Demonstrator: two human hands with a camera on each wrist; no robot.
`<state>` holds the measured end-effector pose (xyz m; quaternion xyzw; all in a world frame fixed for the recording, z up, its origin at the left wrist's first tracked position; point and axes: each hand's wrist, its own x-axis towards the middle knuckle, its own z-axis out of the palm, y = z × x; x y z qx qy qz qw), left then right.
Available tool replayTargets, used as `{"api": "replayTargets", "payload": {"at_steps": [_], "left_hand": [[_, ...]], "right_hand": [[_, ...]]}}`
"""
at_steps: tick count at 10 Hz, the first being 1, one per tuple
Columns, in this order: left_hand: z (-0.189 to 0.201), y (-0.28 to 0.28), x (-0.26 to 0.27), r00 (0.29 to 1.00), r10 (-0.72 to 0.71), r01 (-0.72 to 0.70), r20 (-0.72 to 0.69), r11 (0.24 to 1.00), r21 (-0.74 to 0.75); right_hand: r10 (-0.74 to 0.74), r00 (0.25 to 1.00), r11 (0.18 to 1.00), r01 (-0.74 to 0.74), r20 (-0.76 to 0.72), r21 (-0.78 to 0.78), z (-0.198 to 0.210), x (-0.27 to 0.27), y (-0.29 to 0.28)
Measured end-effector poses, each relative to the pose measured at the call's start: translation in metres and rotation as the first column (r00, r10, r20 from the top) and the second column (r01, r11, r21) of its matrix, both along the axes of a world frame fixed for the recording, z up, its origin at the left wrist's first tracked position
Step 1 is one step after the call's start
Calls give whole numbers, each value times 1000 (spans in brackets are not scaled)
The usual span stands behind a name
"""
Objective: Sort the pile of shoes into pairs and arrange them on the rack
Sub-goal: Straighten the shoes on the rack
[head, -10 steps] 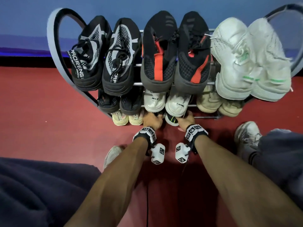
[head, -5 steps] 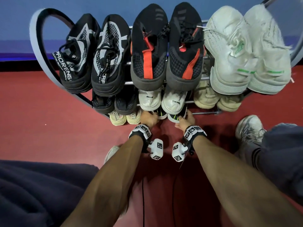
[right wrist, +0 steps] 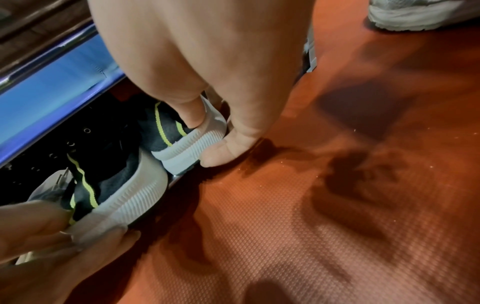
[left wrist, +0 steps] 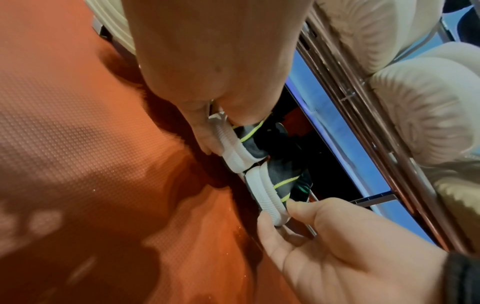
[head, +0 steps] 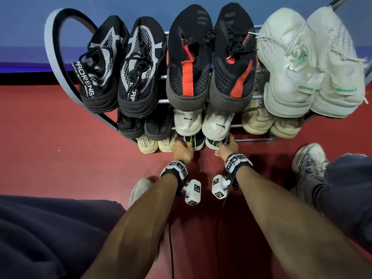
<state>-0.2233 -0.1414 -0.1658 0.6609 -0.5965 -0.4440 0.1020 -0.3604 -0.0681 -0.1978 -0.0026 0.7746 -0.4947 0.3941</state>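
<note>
Heel tabs above read "DESIGN"; left hand (head: 182, 150) and right hand (head: 226, 147) each pinch a green-striped shoe (head: 196, 140) heel on the bottom rack (head: 251, 140).

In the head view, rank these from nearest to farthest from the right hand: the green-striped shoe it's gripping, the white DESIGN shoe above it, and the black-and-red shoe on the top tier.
1. The green-striped shoe, bottom tier, gripped at its heel by the right hand.
2. The white DESIGN shoe, middle tier, directly above.
3. The black-and-red shoe, top tier, farthest up.
</note>
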Motion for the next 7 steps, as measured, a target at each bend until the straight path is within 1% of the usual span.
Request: {"api": "replayTargets", "payload": {"at_steps": [1, 2, 3, 4, 5, 6, 7], "left_hand": [[5, 0, 1, 1000, -1, 1, 4, 998, -66], [7, -1, 3, 992, -77, 86, 99, 992, -95], [9, -5, 7, 968, -158, 179, 195, 979, -98], [10, -11, 11, 926, -253, 286, 280, 955, -81], [21, -12, 11, 905, -293, 328, 308, 943, -65], [25, -13, 13, 883, -361, 377, 299, 926, 6], [32, -12, 17, 858, -445, 437, 258, 895, 90]], "right_hand": [[3, 1000, 1000, -3, -10, -7, -2, 2, -2], [13, 1000, 1000, -13, 1, -15, -2, 4, -5], [31, 999, 999, -31, 22, -15, -1, 6, -6], [36, 998, 999, -36, 48, -3, 3, 8, -7], [80, 995, 995, -84, 57, 55, 11, 7, -6], [255, 962, 945, -269, 97, 186, 22, 9, -3], [411, 910, 858, -407, 55, 312, 32, 1, -2]]}}
